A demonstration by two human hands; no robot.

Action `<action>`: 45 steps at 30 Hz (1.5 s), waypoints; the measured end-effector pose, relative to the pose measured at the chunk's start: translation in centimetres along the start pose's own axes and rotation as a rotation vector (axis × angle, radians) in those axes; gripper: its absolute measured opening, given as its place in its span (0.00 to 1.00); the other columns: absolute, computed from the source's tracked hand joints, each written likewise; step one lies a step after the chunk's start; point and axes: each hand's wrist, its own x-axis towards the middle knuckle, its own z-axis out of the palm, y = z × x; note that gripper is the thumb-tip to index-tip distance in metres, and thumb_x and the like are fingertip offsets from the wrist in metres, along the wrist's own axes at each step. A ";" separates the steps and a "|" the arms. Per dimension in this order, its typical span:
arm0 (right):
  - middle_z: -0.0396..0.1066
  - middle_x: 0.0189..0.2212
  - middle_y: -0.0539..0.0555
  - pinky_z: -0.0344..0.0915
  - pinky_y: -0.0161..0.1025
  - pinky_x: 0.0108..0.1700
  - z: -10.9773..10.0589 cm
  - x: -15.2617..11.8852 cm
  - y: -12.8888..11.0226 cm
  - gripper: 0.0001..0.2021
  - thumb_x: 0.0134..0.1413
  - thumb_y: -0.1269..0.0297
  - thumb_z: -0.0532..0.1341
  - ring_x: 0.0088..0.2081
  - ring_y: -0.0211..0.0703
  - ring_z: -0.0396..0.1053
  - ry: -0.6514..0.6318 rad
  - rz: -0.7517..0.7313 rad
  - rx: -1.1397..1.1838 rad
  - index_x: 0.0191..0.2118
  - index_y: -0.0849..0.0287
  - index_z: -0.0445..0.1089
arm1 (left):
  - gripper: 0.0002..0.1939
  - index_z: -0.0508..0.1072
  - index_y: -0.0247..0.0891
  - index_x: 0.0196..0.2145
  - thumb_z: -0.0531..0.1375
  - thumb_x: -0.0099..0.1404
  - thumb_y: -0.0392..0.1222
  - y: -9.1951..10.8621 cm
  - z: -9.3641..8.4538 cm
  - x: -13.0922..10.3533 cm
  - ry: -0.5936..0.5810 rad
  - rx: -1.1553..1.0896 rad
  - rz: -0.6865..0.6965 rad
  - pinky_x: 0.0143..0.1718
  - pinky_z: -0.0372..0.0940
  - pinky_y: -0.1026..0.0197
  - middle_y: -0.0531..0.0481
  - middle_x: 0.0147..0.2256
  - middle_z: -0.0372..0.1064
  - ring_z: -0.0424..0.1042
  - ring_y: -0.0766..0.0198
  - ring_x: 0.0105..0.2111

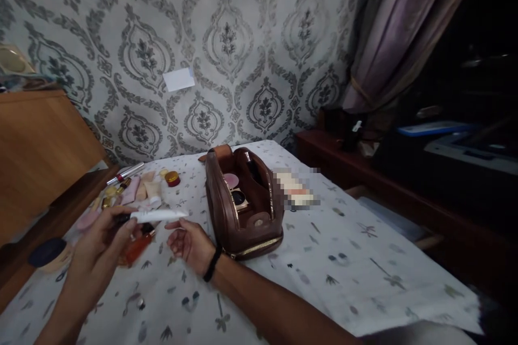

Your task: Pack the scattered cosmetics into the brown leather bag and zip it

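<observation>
My left hand point(103, 240) holds a white squeeze tube point(159, 215) by its dark cap end, level above the cloth. Close to the tube's flat end is my right hand point(190, 242), fingers loosely bent and apart; whether they touch the tube I cannot tell. A black band circles the right wrist. Right of that hand stands a brown cosmetic bag point(218, 215), unzipped wide. Inside it are a pink round item point(231, 180), a gold-edged compact point(239, 199) and a dark item with a shiny end point(251, 166). An orange bottle point(137, 249) lies below the tube, partly hidden.
Several small cosmetics, among them a cream tube point(152, 193) and a red-gold jar point(172, 178), lie at the left. A dark-lidded round container point(48, 253) sits near the wooden edge. Right of the bag is a blurred-out flat item point(295, 188). Patterned cloth point(324, 291) covers the surface.
</observation>
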 end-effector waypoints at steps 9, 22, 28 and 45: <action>0.70 0.20 0.48 0.52 0.31 0.23 0.0 -0.2 -0.1 0.17 0.61 0.52 0.57 0.18 0.32 0.61 -0.013 -0.007 -0.057 0.36 0.63 0.72 | 0.10 0.69 0.41 0.42 0.57 0.68 0.48 10.0 5.7 5.6 -0.196 -0.060 0.414 0.28 0.60 0.65 0.55 0.29 0.69 0.68 0.65 0.28; 0.67 0.25 0.46 0.60 0.31 0.35 4.1 -7.1 -3.4 0.02 0.56 0.66 0.64 0.29 0.35 0.65 -0.412 -0.363 -1.326 0.35 0.57 0.73 | 0.10 0.71 0.37 0.38 0.54 0.67 0.46 11.4 11.3 13.1 -0.334 0.234 0.590 0.30 0.54 0.62 0.55 0.25 0.64 0.63 0.63 0.27; 0.76 0.36 0.55 0.65 0.29 0.40 6.2 -16.2 -11.8 0.12 0.64 0.65 0.58 0.37 0.38 0.73 -0.620 -0.247 -1.452 0.46 0.65 0.76 | 0.09 0.72 0.36 0.38 0.56 0.66 0.43 11.8 13.3 13.8 -0.587 0.077 0.548 0.30 0.56 0.62 0.53 0.26 0.69 0.66 0.63 0.27; 0.79 0.36 0.57 0.70 0.35 0.43 -0.4 -20.2 -7.1 0.18 0.58 0.53 0.62 0.37 0.41 0.77 -0.320 -0.085 -1.156 0.49 0.58 0.78 | 0.09 0.73 0.36 0.41 0.61 0.62 0.39 12.5 18.9 13.4 -0.812 0.431 0.622 0.35 0.62 0.63 0.50 0.33 0.75 0.73 0.59 0.37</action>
